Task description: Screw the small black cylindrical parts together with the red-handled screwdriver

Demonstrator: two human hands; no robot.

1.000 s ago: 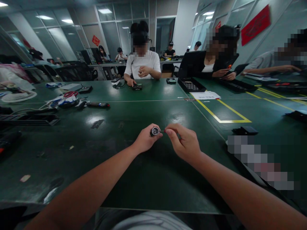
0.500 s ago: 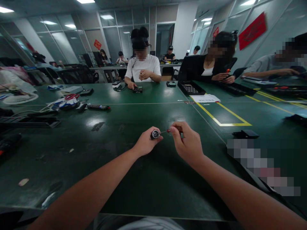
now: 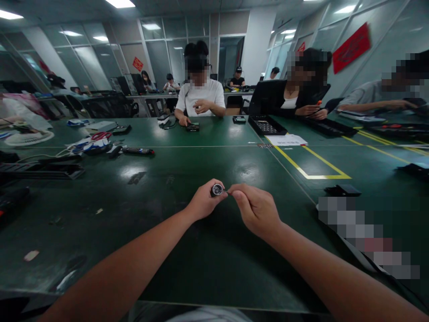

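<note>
My left hand (image 3: 205, 202) is closed around a small dark cylinder (image 3: 217, 190), whose silver-rimmed round end faces me. Inside the rim some inner parts show, too small to make out. Just to the right, my right hand (image 3: 256, 205) pinches a thin metal-shafted tool (image 3: 227, 192) between thumb and forefinger. Its tip points left and lies at the cylinder's rim; whether it goes inside I cannot tell. The fingers now cover the tool's red part. Both hands are above the green table (image 3: 187, 250), close together.
A marker-like dark tool (image 3: 138, 151) lies to the left, near red-handled scissors (image 3: 101, 136). A small black box (image 3: 343, 190) and a blurred-out sheet (image 3: 365, 237) lie to the right. Yellow tape (image 3: 328, 177) marks the table. Across it a person (image 3: 200, 98) handles a device.
My right hand has shifted left and slightly down, bringing the thin tool up to the cylinder. The red part has gone behind my fingers. My left hand stays nearly in place.
</note>
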